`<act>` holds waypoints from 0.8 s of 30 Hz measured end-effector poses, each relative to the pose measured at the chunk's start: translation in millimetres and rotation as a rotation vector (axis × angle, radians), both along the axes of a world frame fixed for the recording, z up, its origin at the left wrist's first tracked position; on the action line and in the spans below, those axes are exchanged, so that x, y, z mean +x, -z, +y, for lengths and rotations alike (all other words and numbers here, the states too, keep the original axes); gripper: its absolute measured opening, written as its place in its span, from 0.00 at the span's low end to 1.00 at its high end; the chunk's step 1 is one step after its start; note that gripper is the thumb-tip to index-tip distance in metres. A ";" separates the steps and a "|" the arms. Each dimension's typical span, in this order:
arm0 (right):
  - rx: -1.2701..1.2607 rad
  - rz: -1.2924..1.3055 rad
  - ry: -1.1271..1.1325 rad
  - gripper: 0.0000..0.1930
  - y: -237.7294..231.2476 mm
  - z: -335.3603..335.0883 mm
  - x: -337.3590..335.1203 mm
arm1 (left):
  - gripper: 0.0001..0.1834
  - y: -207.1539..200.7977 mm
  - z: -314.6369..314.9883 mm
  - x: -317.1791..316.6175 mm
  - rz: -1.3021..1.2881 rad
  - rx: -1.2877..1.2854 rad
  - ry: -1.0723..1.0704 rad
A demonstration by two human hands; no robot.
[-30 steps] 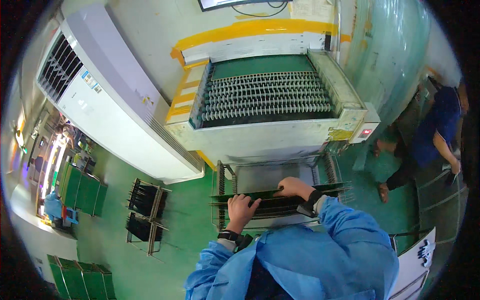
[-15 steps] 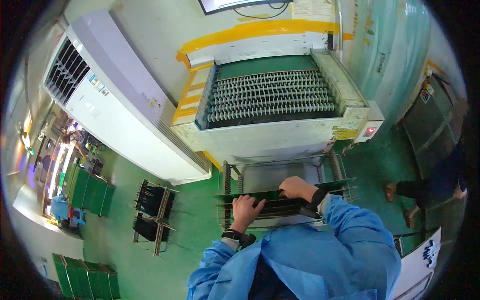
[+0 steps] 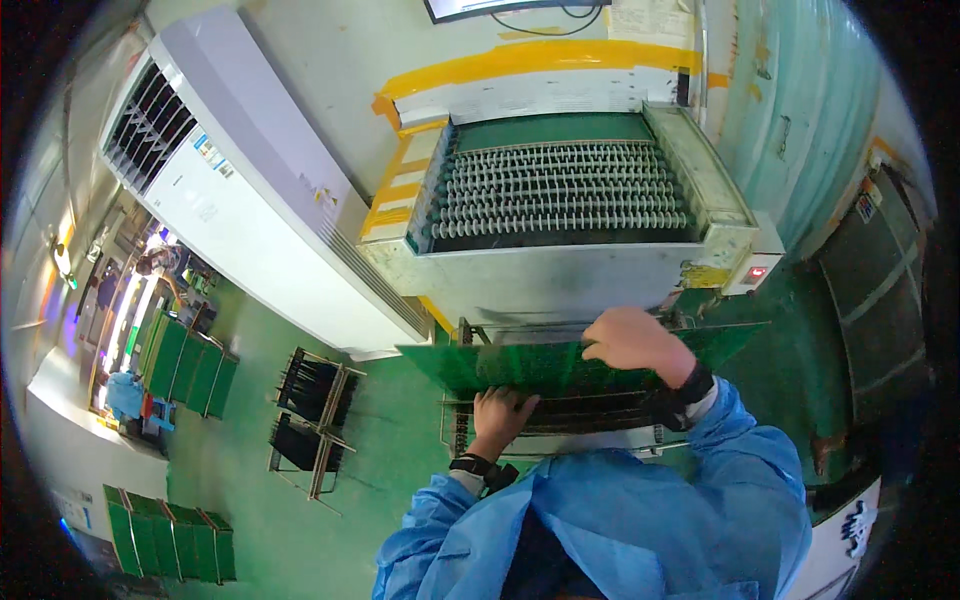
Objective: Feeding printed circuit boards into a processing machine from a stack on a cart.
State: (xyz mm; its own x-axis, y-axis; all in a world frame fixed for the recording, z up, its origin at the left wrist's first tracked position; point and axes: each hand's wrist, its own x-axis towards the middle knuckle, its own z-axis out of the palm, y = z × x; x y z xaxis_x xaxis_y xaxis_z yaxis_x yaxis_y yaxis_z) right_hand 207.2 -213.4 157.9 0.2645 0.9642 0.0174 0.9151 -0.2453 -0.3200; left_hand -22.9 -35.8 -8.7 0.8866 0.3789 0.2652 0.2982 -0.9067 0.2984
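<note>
A large thin green panel (image 3: 450, 368) stands tilted above a metal rack (image 3: 462, 425). My right hand (image 3: 632, 342) is closed on the panel's upper edge, right of its middle. My left hand (image 3: 498, 418) lies lower, against the panel's near face, with its thumb apart from the fingers; their tips are partly hard to make out. Just in front of the panel, several dark boards (image 3: 590, 412) stand on edge in the rack. The panel hides much of the rack's far side.
Beyond the rack stands a machine with rows of rollers (image 3: 560, 190) and a green sheet at its far end. A white air conditioner (image 3: 270, 200) is at left. Another rack of dark boards (image 3: 315, 410) and green panels (image 3: 170, 535) stand on the floor.
The green panel has risen out of the rack, showing more of its face. My right hand has moved up and right with it; my left hand stays low. A person at the right has mostly left view.
</note>
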 end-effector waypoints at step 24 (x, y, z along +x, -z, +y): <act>1.042 1.784 0.486 0.08 77.9 39.5 112.6 | 0.23 0.2 4.4 5.2 0.068 -0.104 -0.020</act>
State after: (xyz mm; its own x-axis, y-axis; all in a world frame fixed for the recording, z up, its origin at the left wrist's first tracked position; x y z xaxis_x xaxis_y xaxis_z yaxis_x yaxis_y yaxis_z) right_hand 319.9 -173.9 80.0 0.7626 0.6353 -0.1219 -0.5195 0.4891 -0.7006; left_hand -17.7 -31.4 -8.9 0.8930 0.4193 0.1633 0.3388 -0.8654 0.3693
